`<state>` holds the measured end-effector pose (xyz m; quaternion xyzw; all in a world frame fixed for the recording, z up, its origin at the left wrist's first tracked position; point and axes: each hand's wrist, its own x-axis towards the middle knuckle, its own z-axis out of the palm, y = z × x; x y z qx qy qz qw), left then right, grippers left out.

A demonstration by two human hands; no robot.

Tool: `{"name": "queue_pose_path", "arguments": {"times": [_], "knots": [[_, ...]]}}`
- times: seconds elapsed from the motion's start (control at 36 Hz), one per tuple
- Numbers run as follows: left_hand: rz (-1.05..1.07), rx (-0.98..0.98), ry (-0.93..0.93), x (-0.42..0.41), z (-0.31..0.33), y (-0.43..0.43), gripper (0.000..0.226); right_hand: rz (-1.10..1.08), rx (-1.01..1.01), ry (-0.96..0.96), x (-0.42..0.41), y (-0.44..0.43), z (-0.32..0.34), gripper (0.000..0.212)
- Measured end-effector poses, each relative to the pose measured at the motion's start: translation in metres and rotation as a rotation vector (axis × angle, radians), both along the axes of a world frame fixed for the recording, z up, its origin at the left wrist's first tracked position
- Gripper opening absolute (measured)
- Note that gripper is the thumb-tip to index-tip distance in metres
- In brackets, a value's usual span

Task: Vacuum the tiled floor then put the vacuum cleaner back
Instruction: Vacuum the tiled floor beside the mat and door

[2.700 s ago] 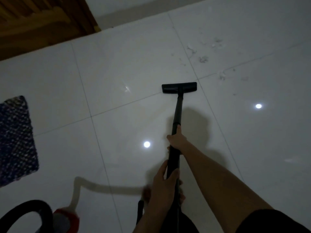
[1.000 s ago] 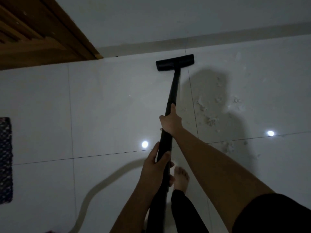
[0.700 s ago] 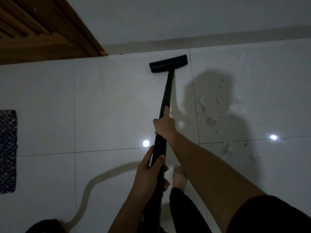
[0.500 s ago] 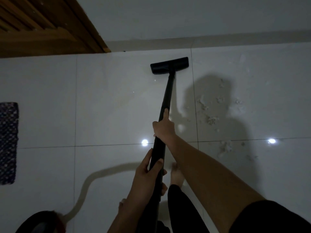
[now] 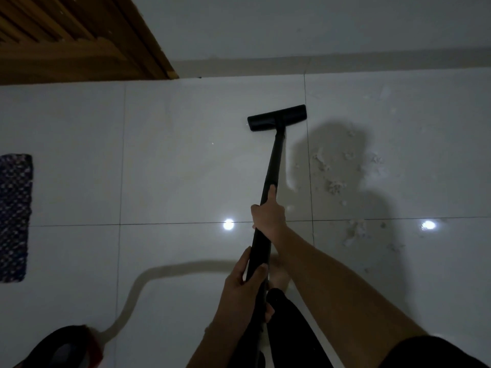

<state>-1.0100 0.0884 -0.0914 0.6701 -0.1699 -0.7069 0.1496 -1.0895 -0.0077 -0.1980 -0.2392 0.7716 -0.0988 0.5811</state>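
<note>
A black vacuum wand [image 5: 271,168] runs away from me across the glossy white tiled floor [image 5: 170,166]. Its flat black floor head [image 5: 276,118] rests on the tiles a short way before the far wall. My right hand [image 5: 268,215] grips the wand higher up, index finger stretched along the tube. My left hand [image 5: 243,290] grips the wand lower, close to my body. Pale clumps of dust and fluff [image 5: 334,179] lie scattered on the tiles to the right of the wand. The vacuum body [image 5: 63,346], dark with a red part, sits at the bottom left, with its light hose [image 5: 159,272] curving towards my hands.
A wooden slatted door [image 5: 71,38] fills the top left corner. The white wall and its skirting [image 5: 318,62] run across the far side. A dark patterned mat [image 5: 14,216] lies at the left edge. My bare foot [image 5: 279,274] and dark trouser leg are under the wand.
The floor head has slid back from the wall towards me and slightly right. The view has shifted, so the vacuum body now shows at the bottom left. Both hands keep their grip.
</note>
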Motion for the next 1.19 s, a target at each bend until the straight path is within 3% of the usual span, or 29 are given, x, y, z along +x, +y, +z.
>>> {"name": "queue_pose_path", "arguments": {"times": [0.28,0.69,0.89,1.19], "knots": [[-0.062,-0.062,0.148,-0.034,-0.016,-0.021,0.03,-0.051,-0.002,0.067,-0.051,-0.014,-0.018,0.077],[-0.117,-0.113,0.16,-0.052,-0.029,-0.07,0.033,-0.134,-0.03,0.03,-0.076,-0.062,-0.025,0.08],[-0.096,-0.088,0.238,-0.045,-0.01,-0.055,0.034,-0.109,-0.011,0.052,-0.073,-0.039,-0.009,0.079],[-0.192,-0.044,0.149,-0.006,0.003,0.011,0.035,-0.218,0.005,0.07,-0.037,0.035,-0.002,0.081]]}}
